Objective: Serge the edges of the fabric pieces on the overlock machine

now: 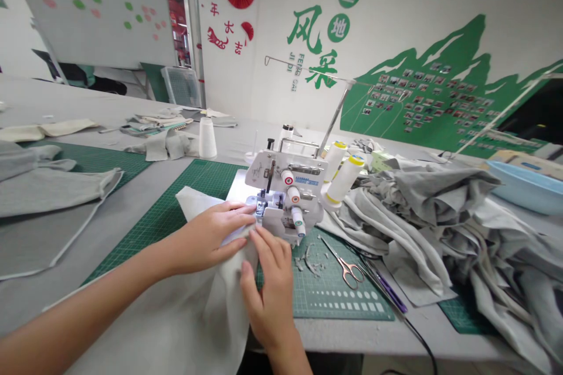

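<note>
A light grey piece of fabric (206, 310) runs from the front of the table up to the needle area of a white overlock sewing machine (281, 170). My left hand (215, 231) lies flat on the fabric, fingers stretched out, with the tips just beside the presser foot (260, 205). Close to it, my right hand (270, 281) rests on the fabric's right edge in front of the machine. Its fingers reach forward and its thumb stands apart from them. The fabric under both hands is partly hidden.
Scissors (347, 263) and grey scraps (311, 261) lie on the green cutting mat (325, 287). Thread cones (347, 179) stand behind the machine. Grey fabric is heaped at right (422, 205), near a blue basin (528, 187). More grey pieces (57, 199) lie left.
</note>
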Action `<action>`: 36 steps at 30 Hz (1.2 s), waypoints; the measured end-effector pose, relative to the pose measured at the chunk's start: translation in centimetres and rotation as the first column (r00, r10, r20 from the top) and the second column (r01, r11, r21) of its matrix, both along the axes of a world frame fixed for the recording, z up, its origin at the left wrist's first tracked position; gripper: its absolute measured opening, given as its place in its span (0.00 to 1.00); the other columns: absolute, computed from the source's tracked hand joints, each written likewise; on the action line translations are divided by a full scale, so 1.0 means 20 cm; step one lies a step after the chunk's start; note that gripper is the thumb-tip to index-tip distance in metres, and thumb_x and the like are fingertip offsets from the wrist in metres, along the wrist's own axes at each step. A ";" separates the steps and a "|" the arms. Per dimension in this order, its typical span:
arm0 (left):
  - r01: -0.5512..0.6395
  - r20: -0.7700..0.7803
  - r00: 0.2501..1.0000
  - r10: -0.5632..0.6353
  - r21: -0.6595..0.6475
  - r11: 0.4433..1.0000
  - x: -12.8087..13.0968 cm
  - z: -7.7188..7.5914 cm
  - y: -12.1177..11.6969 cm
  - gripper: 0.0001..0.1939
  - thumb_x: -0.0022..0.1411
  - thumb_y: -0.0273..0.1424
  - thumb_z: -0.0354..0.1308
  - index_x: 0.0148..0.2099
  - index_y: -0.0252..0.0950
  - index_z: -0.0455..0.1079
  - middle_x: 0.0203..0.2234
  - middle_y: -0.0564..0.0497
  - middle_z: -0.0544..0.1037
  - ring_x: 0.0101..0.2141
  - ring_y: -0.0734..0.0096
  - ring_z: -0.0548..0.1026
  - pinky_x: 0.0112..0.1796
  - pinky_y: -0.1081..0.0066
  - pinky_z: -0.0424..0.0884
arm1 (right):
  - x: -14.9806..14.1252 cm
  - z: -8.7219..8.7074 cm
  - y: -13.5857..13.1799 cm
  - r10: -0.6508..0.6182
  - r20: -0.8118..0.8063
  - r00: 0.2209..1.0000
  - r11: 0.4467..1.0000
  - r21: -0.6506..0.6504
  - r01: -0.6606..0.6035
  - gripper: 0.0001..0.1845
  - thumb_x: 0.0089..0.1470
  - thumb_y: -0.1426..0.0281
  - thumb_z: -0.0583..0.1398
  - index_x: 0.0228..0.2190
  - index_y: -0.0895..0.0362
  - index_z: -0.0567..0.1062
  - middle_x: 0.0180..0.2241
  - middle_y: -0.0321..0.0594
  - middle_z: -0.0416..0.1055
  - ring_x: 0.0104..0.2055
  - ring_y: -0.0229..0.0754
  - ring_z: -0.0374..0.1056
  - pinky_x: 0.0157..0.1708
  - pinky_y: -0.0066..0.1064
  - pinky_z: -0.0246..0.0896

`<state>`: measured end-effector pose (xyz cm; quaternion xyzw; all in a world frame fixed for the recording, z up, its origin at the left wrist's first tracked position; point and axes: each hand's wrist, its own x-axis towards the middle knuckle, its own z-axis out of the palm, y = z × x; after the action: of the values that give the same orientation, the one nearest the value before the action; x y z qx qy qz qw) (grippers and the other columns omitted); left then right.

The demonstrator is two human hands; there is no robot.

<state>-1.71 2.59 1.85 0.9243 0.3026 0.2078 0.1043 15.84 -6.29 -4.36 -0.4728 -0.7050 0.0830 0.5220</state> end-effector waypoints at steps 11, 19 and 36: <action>-0.115 0.649 0.703 0.292 -0.302 0.946 0.08 0.11 0.27 0.33 0.67 0.51 0.51 0.64 0.35 0.57 0.62 0.37 0.66 0.62 0.50 0.64 0.60 0.49 0.59 | -0.03 -0.08 0.06 -0.041 -0.016 0.999 0.998 0.057 0.041 0.22 0.60 0.77 0.56 0.55 0.56 0.72 0.56 0.46 0.71 0.55 0.50 0.64 0.54 0.46 0.61; 0.179 0.680 0.709 0.188 -0.431 0.884 0.26 0.15 0.51 0.42 0.68 0.61 0.35 0.67 0.35 0.58 0.55 0.37 0.76 0.58 0.47 0.71 0.55 0.50 0.65 | -0.03 -0.09 0.07 -0.047 -0.026 0.999 0.995 0.086 0.049 0.22 0.59 0.77 0.56 0.55 0.56 0.73 0.55 0.47 0.72 0.54 0.50 0.67 0.53 0.44 0.63; -0.301 0.560 0.745 0.362 -0.202 0.932 0.19 0.25 0.34 0.30 0.63 0.54 0.53 0.54 0.35 0.66 0.51 0.40 0.75 0.49 0.52 0.73 0.53 0.53 0.67 | -0.03 -0.09 0.07 -0.037 -0.052 0.998 0.996 0.083 0.042 0.23 0.59 0.77 0.56 0.55 0.55 0.73 0.55 0.47 0.72 0.55 0.50 0.67 0.54 0.45 0.63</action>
<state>2.02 9.45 6.78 0.7388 0.4246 0.4837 0.1997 15.22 -4.91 -6.25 -0.4619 -0.6851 0.0547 0.5606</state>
